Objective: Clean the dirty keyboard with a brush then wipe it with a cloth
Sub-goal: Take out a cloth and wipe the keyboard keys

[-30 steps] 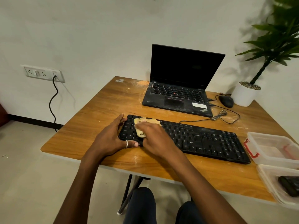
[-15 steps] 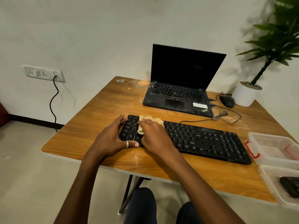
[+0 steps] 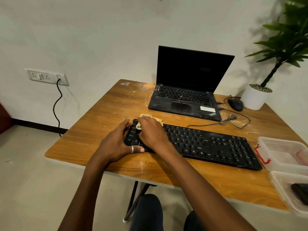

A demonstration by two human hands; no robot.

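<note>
A black keyboard [image 3: 208, 145] lies across the wooden table [image 3: 103, 124], dusty in spots. My left hand [image 3: 116, 144] grips its left end, thumb on the front edge and fingers over the far corner. My right hand [image 3: 151, 132] presses a crumpled yellow cloth [image 3: 146, 116] onto the leftmost keys; the cloth sticks out past the keyboard's far edge and is mostly hidden under the hand. A dark object, perhaps the brush [image 3: 300, 192], lies in a clear tub at the right edge.
A dusty open laptop [image 3: 185, 99] stands behind the keyboard, with a black mouse [image 3: 235, 105], a coiled cable [image 3: 231, 119] and a white plant pot [image 3: 255, 97] to its right. Two clear plastic tubs [image 3: 283, 155] sit at the table's right edge.
My right hand has slid the cloth away from me over the left keys, toward the keyboard's far edge. My left hand has kept its hold on the left end.
</note>
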